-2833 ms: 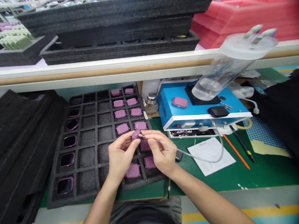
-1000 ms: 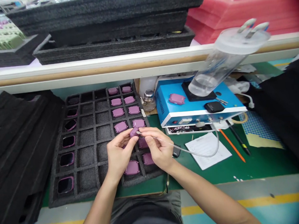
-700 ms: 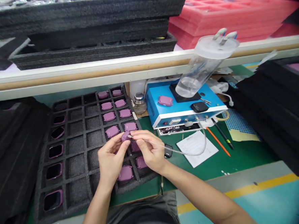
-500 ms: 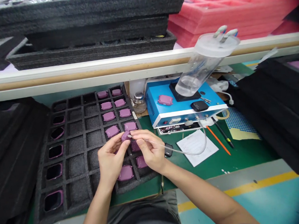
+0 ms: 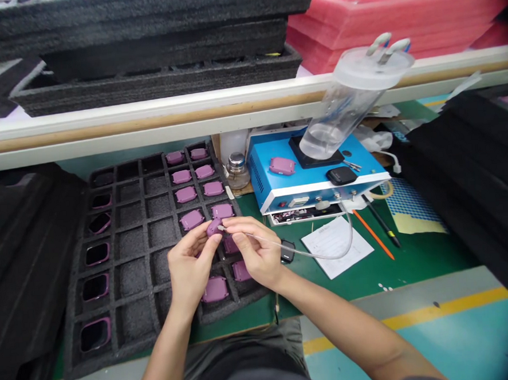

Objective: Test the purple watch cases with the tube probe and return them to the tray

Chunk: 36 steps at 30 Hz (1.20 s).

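Outermost to the left of the left hand (image 5: pixel 190 267), dark-screened watches (image 5: pixel 95 287) are being held face up in one column of a compartmented foam tray (image 5: pixel 93 369). Beyond and beneath both hands, purple watch cases (image 5: pixel 191 219) are being kept in its two right-hand columns. Handled and unhandled units are not being visibly told apart, so no count of those done can be given.

Between the hands, just above the tray, a single purple case (image 5: pixel 213 227) is being pinched by the left thumb and fingers. The end of a clear flexible tube (image 5: pixel 327 258) is being gripped in the right hand (image 5: pixel 260 255) and brought to the case's side; whether it is being seated there cannot be told. Judged mid-step on this unit, not finished.

Materials, left to right: tray foam being seen as dark and grainy, with thick square dividers. Cases being shaped as rounded rectangles, smooth, with stubby corner lugs. Past the right hand, a metal-capped glass bottle (image 5: pixel 238 174) is being stood beside a blue box-shaped instrument (image 5: pixel 316 177), to whose front the tube is being looped. Another purple case (image 5: pixel 282 166) and a capped transparent cylinder (image 5: pixel 343 104) are being borne on top. Nearer the right hand, flat white paper (image 5: pixel 337 248) is being overlapped by the tube.
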### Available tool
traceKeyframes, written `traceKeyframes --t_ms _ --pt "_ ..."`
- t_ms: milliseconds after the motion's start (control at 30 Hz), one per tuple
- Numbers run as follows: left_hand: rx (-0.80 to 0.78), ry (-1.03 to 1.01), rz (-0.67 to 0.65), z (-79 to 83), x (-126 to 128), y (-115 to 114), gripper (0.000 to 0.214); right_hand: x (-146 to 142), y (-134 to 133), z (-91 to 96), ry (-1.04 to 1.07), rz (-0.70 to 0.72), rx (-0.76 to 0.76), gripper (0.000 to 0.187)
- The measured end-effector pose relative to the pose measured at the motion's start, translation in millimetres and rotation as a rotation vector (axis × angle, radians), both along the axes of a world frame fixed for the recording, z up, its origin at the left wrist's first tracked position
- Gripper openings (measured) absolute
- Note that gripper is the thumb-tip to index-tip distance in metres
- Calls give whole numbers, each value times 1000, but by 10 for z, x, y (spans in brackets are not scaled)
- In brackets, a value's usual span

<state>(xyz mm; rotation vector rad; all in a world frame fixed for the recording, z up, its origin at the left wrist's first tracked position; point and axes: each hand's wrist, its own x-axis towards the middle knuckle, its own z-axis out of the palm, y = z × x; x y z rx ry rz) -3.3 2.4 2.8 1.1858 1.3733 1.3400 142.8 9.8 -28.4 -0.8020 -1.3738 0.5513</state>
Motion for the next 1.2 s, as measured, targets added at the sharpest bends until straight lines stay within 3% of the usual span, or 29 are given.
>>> traceKeyframes --t_ms 1200 --pt "16 -11 -19 -1 -12 11 38 -17 13 -4 -11 -16 10 16"
